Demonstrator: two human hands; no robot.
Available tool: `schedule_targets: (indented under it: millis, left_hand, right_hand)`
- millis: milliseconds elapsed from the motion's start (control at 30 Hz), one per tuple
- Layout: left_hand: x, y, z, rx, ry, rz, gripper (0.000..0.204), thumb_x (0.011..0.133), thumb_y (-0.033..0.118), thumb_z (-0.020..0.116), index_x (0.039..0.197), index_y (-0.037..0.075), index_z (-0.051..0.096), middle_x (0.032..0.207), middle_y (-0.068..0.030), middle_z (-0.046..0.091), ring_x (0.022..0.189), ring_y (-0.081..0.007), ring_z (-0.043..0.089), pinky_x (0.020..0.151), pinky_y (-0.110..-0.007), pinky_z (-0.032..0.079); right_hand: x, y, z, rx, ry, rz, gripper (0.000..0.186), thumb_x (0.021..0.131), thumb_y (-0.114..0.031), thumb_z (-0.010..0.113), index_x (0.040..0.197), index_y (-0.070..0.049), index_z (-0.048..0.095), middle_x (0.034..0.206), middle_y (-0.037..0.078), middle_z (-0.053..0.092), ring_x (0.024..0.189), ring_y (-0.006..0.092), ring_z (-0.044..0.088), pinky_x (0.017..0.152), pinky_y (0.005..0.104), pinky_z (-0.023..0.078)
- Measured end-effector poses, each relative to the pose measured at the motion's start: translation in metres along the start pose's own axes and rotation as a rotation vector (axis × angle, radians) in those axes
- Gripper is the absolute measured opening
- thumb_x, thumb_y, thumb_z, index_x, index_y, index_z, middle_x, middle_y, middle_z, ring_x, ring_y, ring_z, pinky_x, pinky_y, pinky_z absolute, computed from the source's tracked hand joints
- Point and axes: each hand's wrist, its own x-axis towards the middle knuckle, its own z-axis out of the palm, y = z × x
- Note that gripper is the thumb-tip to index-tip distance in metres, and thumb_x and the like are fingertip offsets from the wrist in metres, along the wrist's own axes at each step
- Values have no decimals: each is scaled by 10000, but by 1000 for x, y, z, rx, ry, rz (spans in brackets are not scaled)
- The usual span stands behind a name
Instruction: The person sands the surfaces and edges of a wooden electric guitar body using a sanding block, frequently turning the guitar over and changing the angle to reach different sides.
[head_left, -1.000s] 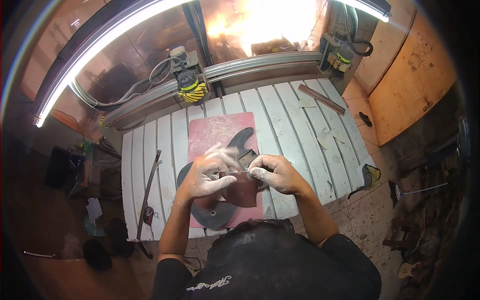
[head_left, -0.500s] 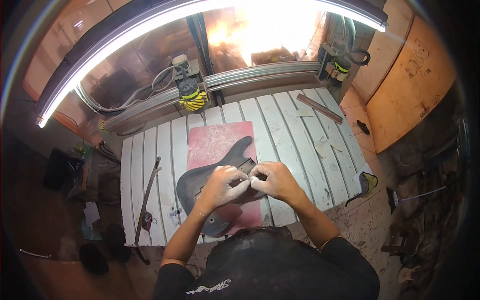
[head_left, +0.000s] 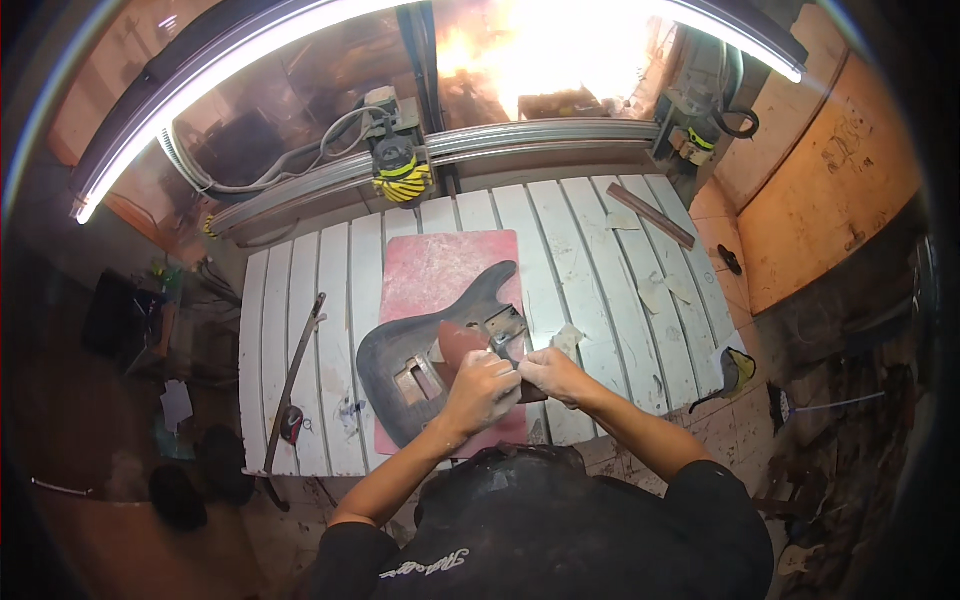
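My left grip [head_left: 483,388] and right grip [head_left: 549,376] pinch closed on a thin reddish-brown sheet [head_left: 463,345]; the dark-grey, horned guitar body [head_left: 413,341] lies eight-to-two o'clock, neck end toward two.

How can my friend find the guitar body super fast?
Find the white slatted table, then the pink mat on it. The guitar body lies there, poking past the mat's left edge. It's dark, with a long curved horn and cut-out hollows, unlike the plain, thin reddish-brown sheet held over it.
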Motion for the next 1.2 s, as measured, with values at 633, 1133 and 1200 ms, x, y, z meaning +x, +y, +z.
schedule_targets:
  millis: [633,1133,1200]
  left_hand:
    - [19,-29,-19,218,49,219,100,895,185,739,874,111,675,760,-59,608,714,-237,614,695,-394,425]
    - [-29,-37,-230,798,1023,-188,262,927,69,781,746,6,602,665,-53,518,578,-180,488,537,-351,425]
    - [-37,-67,-258,921,1085,-176,250,911,122,815,770,16,638,679,-70,587,591,-200,551,559,-355,467]
  right_hand:
    - [57,-23,3,-77,178,-170,406,1004,-352,676,880,27,750,668,53,627,602,139,558,576,361,457]
    - [85,62,-168,71,1122,-210,351,1030,-301,646,929,20,746,788,105,721,738,219,666,713,368,522]
    - [60,53,-159,163,1105,-222,303,1032,-266,655,945,12,740,790,59,699,716,159,627,680,329,506]
